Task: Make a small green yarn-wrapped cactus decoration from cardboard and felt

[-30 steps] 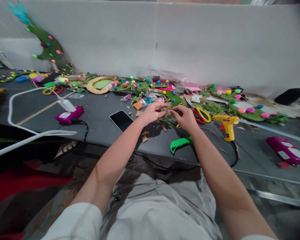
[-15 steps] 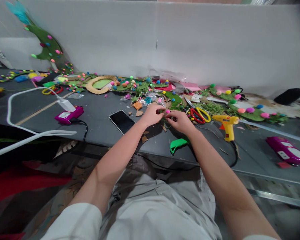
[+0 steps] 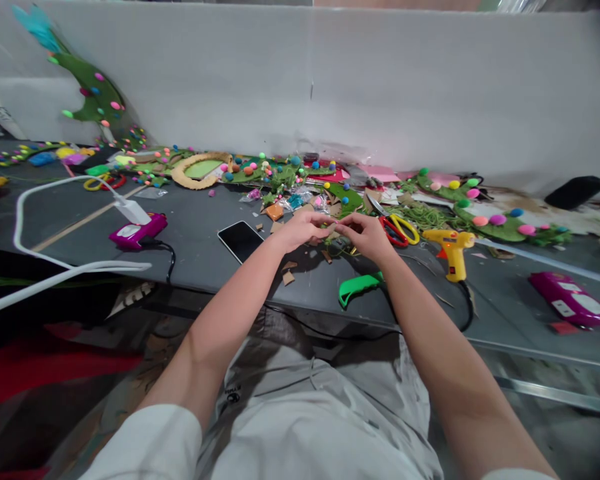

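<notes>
My left hand [image 3: 300,230] and my right hand [image 3: 367,237] meet over the dark grey table [image 3: 200,233], fingertips almost touching, both pinched on a small craft piece too tiny to name. Below the fingers lie cardboard scraps [image 3: 287,273] and green strands. A black phone [image 3: 240,240] lies just left of my left hand. Red and yellow scissors [image 3: 400,230] rest right of my right hand, and a green handle [image 3: 357,288] lies near my right wrist.
A yellow glue gun [image 3: 453,252] stands to the right, its cord running off the table edge. Magenta boxes [image 3: 135,231] [image 3: 573,303] sit at left and right. Green felt shapes with pompoms [image 3: 490,220] line the white wall. A white cable [image 3: 55,263] loops at left.
Both hands stay together over the same spot; the fingers have shifted slightly, and the small pink piece seen between them half a second ago no longer shows.
</notes>
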Demonstrator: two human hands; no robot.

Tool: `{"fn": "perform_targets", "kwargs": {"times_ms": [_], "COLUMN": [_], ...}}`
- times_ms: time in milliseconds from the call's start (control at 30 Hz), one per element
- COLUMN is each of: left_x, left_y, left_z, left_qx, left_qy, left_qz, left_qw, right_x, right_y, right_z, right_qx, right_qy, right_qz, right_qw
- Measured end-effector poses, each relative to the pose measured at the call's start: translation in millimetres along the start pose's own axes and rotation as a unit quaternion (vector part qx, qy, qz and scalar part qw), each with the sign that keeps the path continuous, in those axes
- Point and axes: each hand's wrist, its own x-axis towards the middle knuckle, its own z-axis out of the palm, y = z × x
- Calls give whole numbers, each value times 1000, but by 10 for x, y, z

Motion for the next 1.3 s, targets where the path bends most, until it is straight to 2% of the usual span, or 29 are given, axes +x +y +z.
{"fn": "perform_targets", "kwargs": {"times_ms": [200, 367, 500, 567, 633, 733, 833, 1000, 1167, 1300], "left_x": [-15, 26, 76, 102, 121, 122, 90, 35, 3, -8], "left_y": [42, 34, -23, -66, -102, -116, -82, -23, 14, 37], "left_z": [10, 24, 44, 48, 49, 61, 86, 84, 46, 26], "left_qx": [-159, -186, -102, 6, 126, 241, 245, 135, 15, -95], "left_qy": [22, 97, 166, 194, 204, 191, 165, 123, 70, 39], "left_qz": [-42, -23, 23, 65, 115, 152, 116, 30, 3, -3], "left_qw": [986, 977, 981, 979, 964, 939, 948, 983, 997, 995], "right_x": [33, -1, -33, -42, -47, -47, -37, -16, -4, 4], "right_y": [-2, 18, 17, 21, 28, 33, 34, 45, 13, 6], "right_z": [55, 162, 200, 187, 162, 119, 85, 36, 5, 22], "right_qx": [43, -7, -94, -124, -148, -172, -180, -148, -97, -44], "right_qy": [50, 28, 5, -2, -7, -18, -33, -5, 22, 39], "right_qz": [4, -27, -78, -96, -103, -115, -128, -106, -57, -20], "right_qw": [998, 999, 993, 988, 984, 978, 975, 983, 993, 998]}}
